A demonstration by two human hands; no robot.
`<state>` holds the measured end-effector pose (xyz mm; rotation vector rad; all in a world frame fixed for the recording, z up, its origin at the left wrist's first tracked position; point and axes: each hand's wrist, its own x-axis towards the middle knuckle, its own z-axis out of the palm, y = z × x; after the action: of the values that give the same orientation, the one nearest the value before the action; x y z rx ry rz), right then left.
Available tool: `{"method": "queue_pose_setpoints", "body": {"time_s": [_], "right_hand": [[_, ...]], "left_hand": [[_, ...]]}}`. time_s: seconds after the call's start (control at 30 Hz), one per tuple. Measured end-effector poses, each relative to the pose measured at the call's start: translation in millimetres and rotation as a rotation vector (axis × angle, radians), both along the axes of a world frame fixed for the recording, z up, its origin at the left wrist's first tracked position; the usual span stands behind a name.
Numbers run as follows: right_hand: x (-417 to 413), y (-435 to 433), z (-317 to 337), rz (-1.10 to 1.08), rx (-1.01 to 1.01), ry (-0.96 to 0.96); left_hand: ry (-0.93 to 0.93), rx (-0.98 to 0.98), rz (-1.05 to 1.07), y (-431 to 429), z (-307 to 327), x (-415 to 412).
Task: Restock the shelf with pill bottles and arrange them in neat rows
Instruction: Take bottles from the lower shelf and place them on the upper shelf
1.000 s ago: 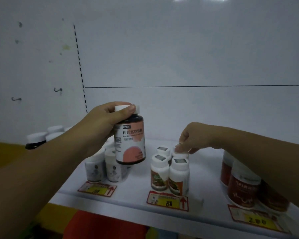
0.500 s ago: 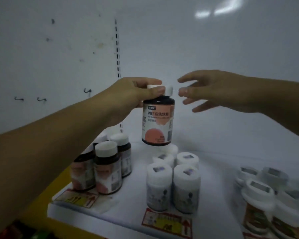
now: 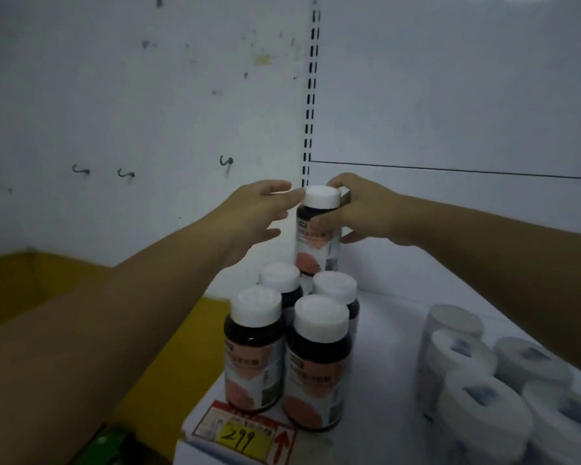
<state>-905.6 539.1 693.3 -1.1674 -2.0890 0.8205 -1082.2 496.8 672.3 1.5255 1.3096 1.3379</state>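
Hooks (image 3: pixel 81 170) of dark metal stick out of the stained white wall on the far left, above a yellow ledge (image 3: pixel 10 290). Next comes the left hand (image 3: pixel 255 213), fingers straight and spread, holding nothing. Its fingertips (image 3: pixel 294 196) reach the left edge of the cap, though the blur hides whether they touch it. At centre stands the dark brown plastic pill bottle (image 3: pixel 316 243) with a salmon-and-white label, long axis vertical, round white cap (image 3: pixel 322 196) pointing up. It is at the back of the white metal shelf (image 3: pixel 389 327), just by the slotted upright (image 3: pixel 311 95). Its base is hidden behind four matching dark bottles (image 3: pixel 317 364) standing two by two near the front edge, above a yellow price tag (image 3: pixel 242 437). The right hand (image 3: pixel 366 213) wraps the pill bottle from the right, thumb across the top of the label, fingers curled behind the neck. Farther right sits a blurred cluster of white capped tubs (image 3: pixel 463 357).
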Motion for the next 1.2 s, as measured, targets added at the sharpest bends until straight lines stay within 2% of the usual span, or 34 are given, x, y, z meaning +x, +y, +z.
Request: {"method": "queue_pose_setpoints", "body": {"time_s": [0.07, 0.17, 0.33, 0.43, 0.6, 0.67, 0.77, 0.8, 0.87, 0.9, 1.03, 1.13, 1.2], "right_hand": [[-12, 11, -6, -0.004, -0.008, -0.084], [-20, 25, -15, -0.012, -0.053, -0.179], [-13, 37, -31, 0.018, -0.236, -0.205], [-5, 39, -38, 0.067, -0.348, -0.223], [-2, 33, -42, 0.095, -0.381, -0.247], [12, 29, -37, 0.014, -0.217, -0.35], [58, 21, -25, -0.224, 0.303, -0.788], [75, 16, -21, -0.255, 0.378, -0.864], [107, 1, -12, -0.28, 0.413, -0.924], [119, -8, -8, -0.294, 0.415, -0.929], [165, -60, 8, -0.318, 0.449, -0.901], [212, -115, 14, -0.331, 0.478, -0.876], [249, -160, 13, -0.351, 0.493, -0.87]], "left_hand": [[0.034, 0.0, 0.005, 10, -8, -8], [0.129, -0.099, -0.034, 24, -12, -9], [0.303, -0.143, -0.049, 44, -28, -7], [0.322, -0.184, -0.081, 46, -37, -8], [0.396, -0.23, -0.077, 43, -36, -10], [0.504, -0.233, -0.081, 40, -29, -9], [0.723, -0.139, -0.045, 30, -8, 4], [0.863, -0.094, -0.034, 24, 3, 13], [1.156, 0.002, -0.026, 9, 27, 39], [1.242, 0.049, -0.029, -1, 38, 54], [1.314, 0.149, -0.072, -47, 66, 122], [1.444, 0.117, -0.082, -85, 70, 172], [1.428, 0.094, -0.106, -114, 67, 207]]}}
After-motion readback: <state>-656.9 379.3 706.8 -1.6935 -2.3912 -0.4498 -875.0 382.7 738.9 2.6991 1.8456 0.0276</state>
